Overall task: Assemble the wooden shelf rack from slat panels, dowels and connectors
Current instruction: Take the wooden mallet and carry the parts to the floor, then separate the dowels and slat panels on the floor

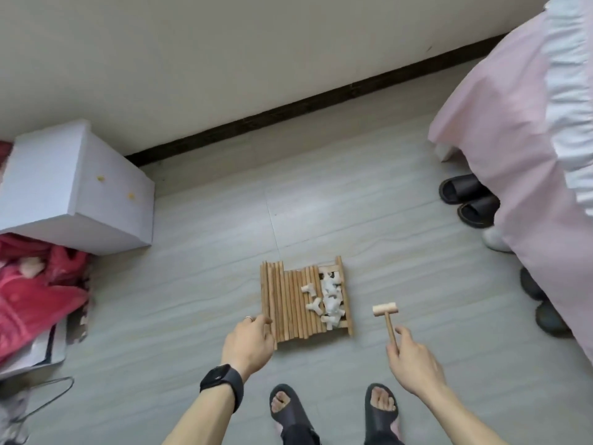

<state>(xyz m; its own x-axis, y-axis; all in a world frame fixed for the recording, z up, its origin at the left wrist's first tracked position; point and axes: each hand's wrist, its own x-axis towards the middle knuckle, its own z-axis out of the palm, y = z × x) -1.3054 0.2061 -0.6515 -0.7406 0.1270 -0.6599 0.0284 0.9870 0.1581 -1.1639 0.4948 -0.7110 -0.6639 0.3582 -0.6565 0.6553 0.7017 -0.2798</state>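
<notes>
Wooden dowels looked light, stiff and roll-prone, best gripped bundled; the left hand curled round their near ends, the right hand pinched the mallet.

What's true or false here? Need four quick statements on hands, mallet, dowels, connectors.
1. The right hand holds the mallet by its handle. True.
2. The connectors are already fitted together. False: they lie loose on top of the dowels.
3. The left hand is at the dowels' near left corner. True.
4. The mallet's head rests on the dowels. False: it is apart from them, to their right.
</notes>
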